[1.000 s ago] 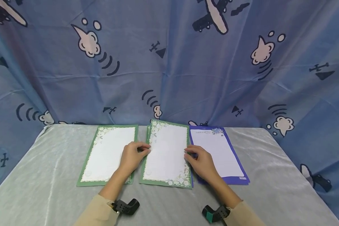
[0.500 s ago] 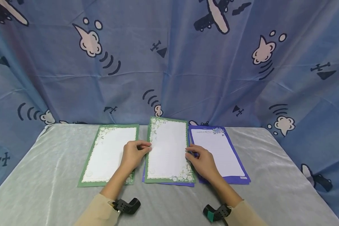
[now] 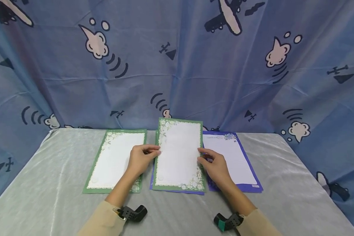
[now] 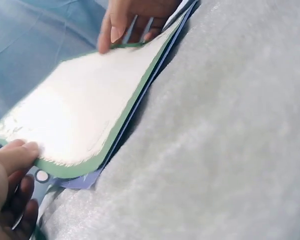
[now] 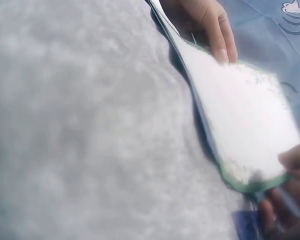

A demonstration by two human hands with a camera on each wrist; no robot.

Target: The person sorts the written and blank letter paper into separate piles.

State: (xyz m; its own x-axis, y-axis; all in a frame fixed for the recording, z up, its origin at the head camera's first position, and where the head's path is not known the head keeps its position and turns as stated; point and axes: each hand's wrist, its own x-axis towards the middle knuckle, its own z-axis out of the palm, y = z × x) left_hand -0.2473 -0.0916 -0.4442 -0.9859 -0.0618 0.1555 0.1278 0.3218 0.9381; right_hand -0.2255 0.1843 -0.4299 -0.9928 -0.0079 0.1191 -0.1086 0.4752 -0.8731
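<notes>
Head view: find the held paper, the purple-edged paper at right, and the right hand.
Held paper (image 3: 180,154), head view: its white middle.
Purple-edged paper (image 3: 235,160), head view: its white area.
Right hand (image 3: 216,166), head view: its back.

In the head view, the upright white paper sheet with a green floral border (image 3: 180,154) had moved farther from the person and slightly rightward, and leaned less. The person's left hand (image 3: 139,159) and right hand (image 3: 216,165) had travelled with it. Its top edge now hid the lower part of a small printed cloud (image 3: 166,113) on the blue fabric curtain (image 3: 135,105). Below, a purple-blue paper border (image 3: 199,193) had come into sight along its bottom and lower-left edges.
</notes>
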